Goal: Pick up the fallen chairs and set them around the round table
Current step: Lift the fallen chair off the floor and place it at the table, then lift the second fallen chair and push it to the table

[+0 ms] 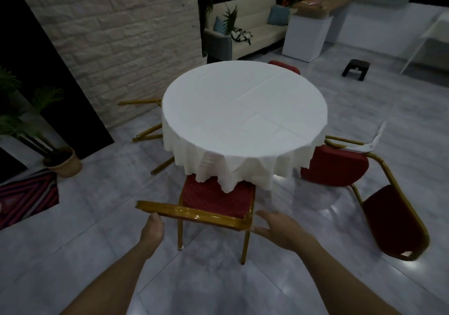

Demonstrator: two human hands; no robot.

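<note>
we are tucking an upright chair (pixel 217 199) under the near edge of the round table (pixel 244 110). our left hand (pixel 152 229) grips its gold backrest; our right hand (pixel 275 227) rests open against the other end. next comes the fallen chair (pixel 359 183) by the table's right edge, which needs lifting upright.

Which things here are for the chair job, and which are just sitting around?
For the job: round table; upright chair at both hands; fallen chair on the right; fallen chair legs on the left; far chair.

Just there: sofa; potted plant; black stool.
</note>
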